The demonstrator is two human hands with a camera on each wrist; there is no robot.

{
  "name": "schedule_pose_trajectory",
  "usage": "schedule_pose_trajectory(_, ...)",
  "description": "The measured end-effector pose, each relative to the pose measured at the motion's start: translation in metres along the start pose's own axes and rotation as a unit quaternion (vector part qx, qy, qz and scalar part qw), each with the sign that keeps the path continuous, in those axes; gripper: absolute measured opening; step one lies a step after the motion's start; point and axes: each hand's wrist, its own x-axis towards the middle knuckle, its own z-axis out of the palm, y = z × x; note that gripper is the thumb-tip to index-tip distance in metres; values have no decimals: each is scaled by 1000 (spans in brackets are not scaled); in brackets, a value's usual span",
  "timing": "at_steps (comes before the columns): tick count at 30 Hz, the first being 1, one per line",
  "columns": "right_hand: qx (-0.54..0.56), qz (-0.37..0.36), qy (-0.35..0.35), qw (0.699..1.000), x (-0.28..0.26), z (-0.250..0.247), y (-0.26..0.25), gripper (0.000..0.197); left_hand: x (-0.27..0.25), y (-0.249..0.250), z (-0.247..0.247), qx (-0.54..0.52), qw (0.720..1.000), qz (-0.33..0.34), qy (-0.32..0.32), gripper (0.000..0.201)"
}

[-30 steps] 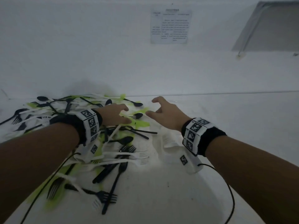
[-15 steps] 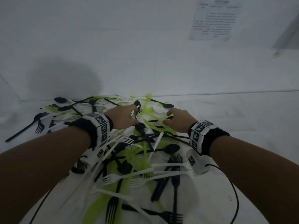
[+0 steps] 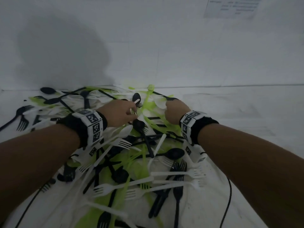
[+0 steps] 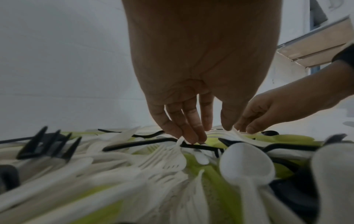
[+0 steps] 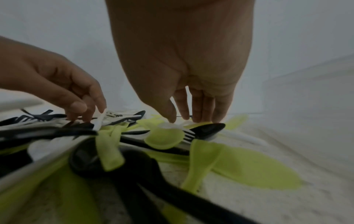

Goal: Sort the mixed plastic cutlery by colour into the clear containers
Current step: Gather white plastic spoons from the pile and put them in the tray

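At the twelve o'clock end of the tangled heap of black, white and lime-green plastic cutlery point(image 3: 131, 162), the left hand point(image 3: 120, 112) pinches a white plastic handle point(image 3: 136, 101) and the right hand point(image 3: 175, 111) seemingly nips a white piece, so interlocked neighbours could drag along and scatter.

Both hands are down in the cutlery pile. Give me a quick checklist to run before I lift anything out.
1. Left hand has a piece: ok, its fingers pinch the handle of a white fork.
2. Right hand has a piece: cannot tell; its fingertips touch a white piece, but the grip is unclear.
3. Both picks the same colour: ok, both white.
4. Picks free of the pile: not ok; a black handle lies against the fork.
5. Clear containers in sight: not ok, none shows in any view.
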Motion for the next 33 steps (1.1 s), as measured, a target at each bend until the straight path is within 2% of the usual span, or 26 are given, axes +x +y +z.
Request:
schedule_pose_trajectory(4,8,11,7,1000,14,4,-6,25,-10,-2,0,-7,1000,1,22,25)
schedule_pose_trajectory(7,51,-20,54,997,18,1,-13,19,-18,-4,0,-21,999,8,29,24)
schedule_pose_trajectory(9,138,-61,115,982,17,-4,-20,18,-25,-4,-2,-40,998,10,37,25)
schedule_pose_trajectory(11,246,-117,159,949,12,-12,-32,17,-35,-4,-2,-50,998,4,39,22)
schedule_pose_trajectory(14,323,-169,143,920,0,-22,-53,21,-54,-5,2,-14,1000,-15,8,21)
schedule_pose_trajectory(18,317,-156,63,934,-7,-16,-79,28,-73,-13,14,55,994,-79,-60,29)
schedule_pose_trajectory(21,310,-123,18,942,-12,-4,-89,26,-80,-17,19,26,995,-89,-28,25)
schedule_pose_trajectory(26,297,-101,17,949,-23,5,-86,18,-98,-9,12,-94,988,-105,66,26)
schedule_pose_trajectory(28,311,-100,30,945,-25,3,-85,14,-107,-8,7,-172,971,-129,109,26)
schedule_pose_trajectory(31,330,-112,21,937,-30,1,-92,12,-122,-12,-1,-309,920,-177,162,25)
schedule_pose_trajectory(33,323,-131,-6,937,-32,1,-103,17,-135,-16,-4,-305,914,-200,178,18)
